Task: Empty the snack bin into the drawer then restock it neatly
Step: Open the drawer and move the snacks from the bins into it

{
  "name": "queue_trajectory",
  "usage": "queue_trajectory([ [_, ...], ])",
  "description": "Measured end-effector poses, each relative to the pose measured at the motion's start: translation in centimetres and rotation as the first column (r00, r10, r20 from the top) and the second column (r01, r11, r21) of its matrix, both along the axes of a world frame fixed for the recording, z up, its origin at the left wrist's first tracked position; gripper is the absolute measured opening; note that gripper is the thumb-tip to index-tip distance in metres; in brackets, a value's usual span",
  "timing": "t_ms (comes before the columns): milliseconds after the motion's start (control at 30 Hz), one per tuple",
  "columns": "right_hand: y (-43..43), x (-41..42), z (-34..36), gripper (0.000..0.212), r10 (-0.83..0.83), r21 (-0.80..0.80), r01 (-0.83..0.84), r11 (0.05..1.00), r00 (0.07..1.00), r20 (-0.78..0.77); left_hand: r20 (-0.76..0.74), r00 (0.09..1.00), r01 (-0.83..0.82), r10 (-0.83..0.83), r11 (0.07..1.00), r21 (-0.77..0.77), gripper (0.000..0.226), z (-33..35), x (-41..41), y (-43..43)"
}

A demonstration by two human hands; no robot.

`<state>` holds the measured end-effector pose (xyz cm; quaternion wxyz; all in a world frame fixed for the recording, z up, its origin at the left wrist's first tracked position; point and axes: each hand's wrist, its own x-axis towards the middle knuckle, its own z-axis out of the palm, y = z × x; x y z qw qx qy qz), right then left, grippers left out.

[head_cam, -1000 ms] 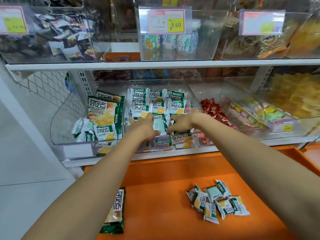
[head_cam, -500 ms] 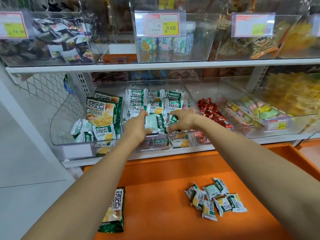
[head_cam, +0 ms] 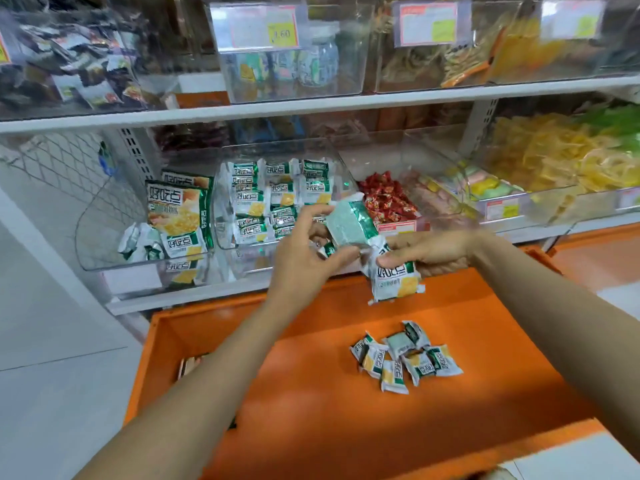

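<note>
The clear snack bin (head_cam: 221,188) on the lower shelf holds several small green-and-white snack packets (head_cam: 277,199). My left hand (head_cam: 304,251) grips a pale green packet (head_cam: 348,225) just in front of the bin. My right hand (head_cam: 429,252) pinches another green-and-white packet (head_cam: 394,280), which hangs over the open orange drawer (head_cam: 311,393). A loose pile of several packets (head_cam: 403,356) lies on the drawer floor, right of centre.
A bin with larger bags of the same brand (head_cam: 178,213) stands to the left; red candies (head_cam: 386,200) and pastel sweets fill bins to the right. An upper shelf (head_cam: 311,105) carries more clear bins with price tags. A bag (head_cam: 188,365) lies at the drawer's left, partly hidden by my arm.
Both hands have come out of the snack bin, each with a packet, and moved toward me over the drawer. The camera has tilted down and shifted left.
</note>
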<state>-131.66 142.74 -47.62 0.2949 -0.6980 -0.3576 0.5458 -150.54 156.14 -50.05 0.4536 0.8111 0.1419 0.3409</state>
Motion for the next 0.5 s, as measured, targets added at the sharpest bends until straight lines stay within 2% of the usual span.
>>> queue_trajectory([
  [100,-3.5,2.0,-6.9,0.090,0.058,-0.244,-0.016,0.970,0.984,0.166,-0.230,0.962,0.138,-0.149,0.988,-0.061,0.052,-6.1,1.3,-4.0],
  [233,-6.8,3.5,-16.2,0.107,-0.100,-0.289,0.188,0.939,0.951,0.291,-0.532,0.828,0.104,-0.179,0.980,-0.169,0.052,-15.2,4.3,-6.8],
  [300,-7.9,4.0,-20.6,0.094,-0.162,-0.297,0.258,0.919,0.936,0.312,-0.619,0.761,0.039,-0.192,0.967,-0.252,0.051,-18.3,5.9,-7.9],
  [400,-8.7,5.5,-26.4,0.072,-0.128,-0.337,0.242,0.910,0.936,0.327,-0.647,0.694,-0.020,-0.317,0.889,-0.457,0.032,-22.8,8.0,-9.6],
  [467,-9.1,6.1,-28.6,0.062,-0.047,-0.393,0.193,0.899,0.935,0.352,-0.668,0.655,-0.001,-0.353,0.884,-0.468,0.030,-25.6,9.1,-9.8],
  [500,-9.1,6.4,-29.3,0.057,-0.027,-0.409,0.188,0.893,0.929,0.368,-0.682,0.645,-0.012,-0.344,0.888,-0.459,0.037,-26.7,9.4,-9.8],
])
